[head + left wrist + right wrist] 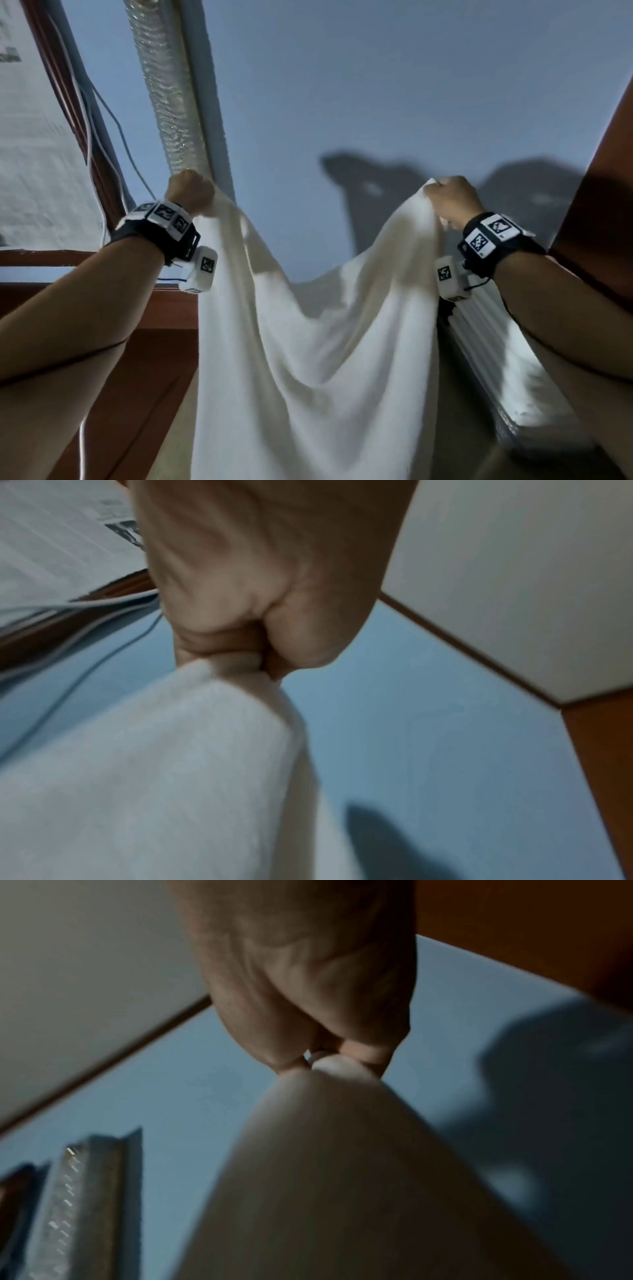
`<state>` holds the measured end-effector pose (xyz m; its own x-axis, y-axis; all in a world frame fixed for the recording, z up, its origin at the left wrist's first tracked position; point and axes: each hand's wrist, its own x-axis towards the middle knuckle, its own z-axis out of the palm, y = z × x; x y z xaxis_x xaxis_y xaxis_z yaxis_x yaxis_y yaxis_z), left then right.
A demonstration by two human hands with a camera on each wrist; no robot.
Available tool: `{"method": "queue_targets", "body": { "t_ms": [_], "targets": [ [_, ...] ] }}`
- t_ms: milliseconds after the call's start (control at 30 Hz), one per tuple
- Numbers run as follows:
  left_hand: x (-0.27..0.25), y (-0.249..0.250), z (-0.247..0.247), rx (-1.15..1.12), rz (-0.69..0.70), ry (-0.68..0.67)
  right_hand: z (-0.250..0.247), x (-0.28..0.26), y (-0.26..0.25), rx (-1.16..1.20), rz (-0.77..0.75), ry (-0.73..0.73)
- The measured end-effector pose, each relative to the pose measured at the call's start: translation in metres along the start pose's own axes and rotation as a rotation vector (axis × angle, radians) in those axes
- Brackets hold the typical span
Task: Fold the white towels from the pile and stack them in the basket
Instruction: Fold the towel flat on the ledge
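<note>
Holding towel [308, 342] up in the air, one top corner per hand. Left hand [189, 193]: grip is a closed fist bunched round its corner, same in the left wrist view [240, 593]. Right hand [452, 202]: grip pinches the other corner, cloth tip showing between the fingers [363, 1049]. Top edge sags between the hands, rest hangs down. Behind: blue wall [376, 85], foil duct [164, 85], cables [113, 144]. Basket and pile out of frame.

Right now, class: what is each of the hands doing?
Left hand: closed, gripping one top corner of the white towel.
Right hand: closed, gripping the other top corner.
</note>
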<state>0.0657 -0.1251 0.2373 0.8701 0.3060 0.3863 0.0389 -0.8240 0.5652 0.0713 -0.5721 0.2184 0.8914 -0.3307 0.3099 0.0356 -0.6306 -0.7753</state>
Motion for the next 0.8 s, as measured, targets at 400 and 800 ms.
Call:
{"method": "queue_targets", "body": {
  "t_ms": [400,800],
  "targets": [
    [-0.101,0.006,0.045,-0.322,0.008,-0.099,0.030,-0.055,0.033,0.118,-0.116,-0.311],
    [-0.160,0.033,0.060,-0.883,-0.003,-0.171,0.048,-0.142,-0.025,0.570,-0.326,-0.696]
  ]
}}
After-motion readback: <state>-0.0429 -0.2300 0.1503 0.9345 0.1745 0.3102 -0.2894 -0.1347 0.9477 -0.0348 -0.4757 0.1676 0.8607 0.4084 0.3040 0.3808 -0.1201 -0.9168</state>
